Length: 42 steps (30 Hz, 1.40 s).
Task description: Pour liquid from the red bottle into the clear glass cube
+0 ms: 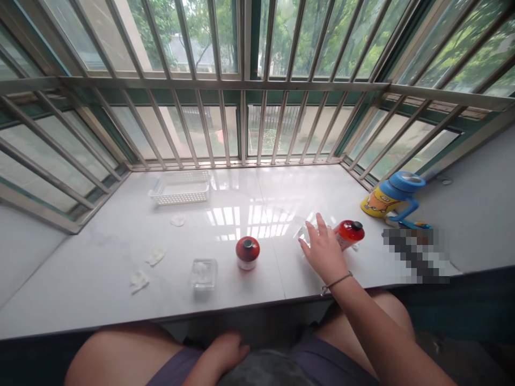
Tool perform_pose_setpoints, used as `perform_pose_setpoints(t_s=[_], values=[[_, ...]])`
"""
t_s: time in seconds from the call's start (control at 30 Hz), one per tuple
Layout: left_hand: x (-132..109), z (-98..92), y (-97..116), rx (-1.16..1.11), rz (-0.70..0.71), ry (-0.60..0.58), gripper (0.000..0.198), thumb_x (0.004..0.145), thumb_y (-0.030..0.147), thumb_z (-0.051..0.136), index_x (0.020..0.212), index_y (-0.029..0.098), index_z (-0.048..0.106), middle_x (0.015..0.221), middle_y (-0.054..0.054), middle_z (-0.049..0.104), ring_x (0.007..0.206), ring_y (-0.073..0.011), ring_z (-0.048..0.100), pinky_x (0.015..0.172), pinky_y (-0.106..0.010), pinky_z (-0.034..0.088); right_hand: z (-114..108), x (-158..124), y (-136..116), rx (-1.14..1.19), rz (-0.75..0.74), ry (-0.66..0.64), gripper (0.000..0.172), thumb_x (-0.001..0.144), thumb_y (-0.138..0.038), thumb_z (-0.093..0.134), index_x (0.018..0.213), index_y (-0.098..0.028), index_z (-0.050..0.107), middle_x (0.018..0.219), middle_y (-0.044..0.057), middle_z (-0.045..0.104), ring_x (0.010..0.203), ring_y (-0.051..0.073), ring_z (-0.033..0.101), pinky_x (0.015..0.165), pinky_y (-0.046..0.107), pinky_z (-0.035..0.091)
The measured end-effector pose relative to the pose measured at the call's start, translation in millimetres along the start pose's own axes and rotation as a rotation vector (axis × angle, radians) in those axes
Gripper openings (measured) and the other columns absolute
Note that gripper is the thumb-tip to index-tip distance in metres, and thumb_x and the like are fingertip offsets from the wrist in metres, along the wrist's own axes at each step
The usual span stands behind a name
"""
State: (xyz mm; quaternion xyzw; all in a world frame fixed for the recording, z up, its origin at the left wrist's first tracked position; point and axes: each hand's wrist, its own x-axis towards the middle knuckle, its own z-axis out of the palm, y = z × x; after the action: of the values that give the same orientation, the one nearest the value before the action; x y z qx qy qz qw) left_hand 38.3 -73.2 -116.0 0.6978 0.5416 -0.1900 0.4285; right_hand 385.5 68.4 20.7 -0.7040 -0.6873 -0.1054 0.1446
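Barred windows close three sides of the white counter [120,236]. On it my right hand [324,252] lies flat with fingers spread wide, resting on the left end of a red bottle [349,233]. That bottle is on its side, long axis left to right, black cap pointing right. Bare room lies between it and an upright red jar [247,252]; the front edge is near my wrist. My left hand [225,353] sits curled in my lap, and I cannot tell its grip

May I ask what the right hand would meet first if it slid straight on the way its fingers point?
Likely only bare sill, then the window bars; depth is unclear. The right hand points away and slightly left, with the red bottle beside it.
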Motion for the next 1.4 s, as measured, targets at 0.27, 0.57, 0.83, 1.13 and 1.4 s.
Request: perform_pose_setpoints(t_s=[0.27,0.57,0.83,1.13,1.4], values=[[-1.4,0.5,0.0,-0.002,-0.01,-0.007,0.038,0.097,0.04,0.057,0.116,0.021,0.083,0.121,-0.014,0.082,0.113,-0.0354,0.077,0.093,-0.04,0.058,17.8,28.8,-18.7,0.066,0.046,-0.004,0.051,0.102,-0.025,0.055,0.152,-0.016,0.055,0.175,0.022,0.02,0.137,0.044,0.055,0.116,0.058,0.047],[1.5,2.0,-4.4,-0.009,-0.034,-0.001,0.038,0.097,0.043,0.058,0.118,0.022,0.082,0.123,-0.013,0.081,0.114,-0.0345,0.076,0.094,-0.039,0.057,39.0,131.5,-68.3,0.098,-0.07,-0.086,0.037,0.102,-0.02,0.061,0.137,-0.012,0.062,0.172,0.027,0.025,0.132,0.038,0.057,0.114,0.052,0.047],[2.4,0.9,-5.7,-0.008,-0.048,-0.004,0.041,0.098,0.043,0.058,0.124,0.02,0.081,0.129,-0.016,0.079,0.119,-0.0357,0.075,0.099,-0.04,0.057,4.9,104.3,-70.5,0.165,-0.262,0.127,0.059,0.102,-0.032,0.065,0.157,-0.018,0.049,0.18,0.02,0.001,0.166,0.043,0.012,0.127,0.066,0.03],[4.1,1.4,-0.4,-0.009,-0.036,-0.008,0.037,0.097,0.043,0.058,0.119,0.024,0.082,0.125,-0.011,0.081,0.116,-0.0342,0.075,0.097,-0.039,0.056,-45.9,-11.3,32.0,0.005,0.267,0.323,0.08,0.103,-0.049,0.054,0.169,-0.014,0.025,0.176,0.026,0.012,0.164,0.045,0.017,0.13,0.067,0.026],[-1.6,0.2,0.1,-0.004,-0.036,0.015,0.036,0.097,0.042,0.058,0.115,0.022,0.083,0.12,-0.013,0.082,0.112,-0.0358,0.076,0.092,-0.04,0.056,3.4,33.7,77.1,0.352,0.324,0.202,0.08,0.092,-0.055,0.066,0.159,-0.022,0.036,0.153,0.021,0.046,0.13,0.04,0.059,0.108,0.054,0.054]])
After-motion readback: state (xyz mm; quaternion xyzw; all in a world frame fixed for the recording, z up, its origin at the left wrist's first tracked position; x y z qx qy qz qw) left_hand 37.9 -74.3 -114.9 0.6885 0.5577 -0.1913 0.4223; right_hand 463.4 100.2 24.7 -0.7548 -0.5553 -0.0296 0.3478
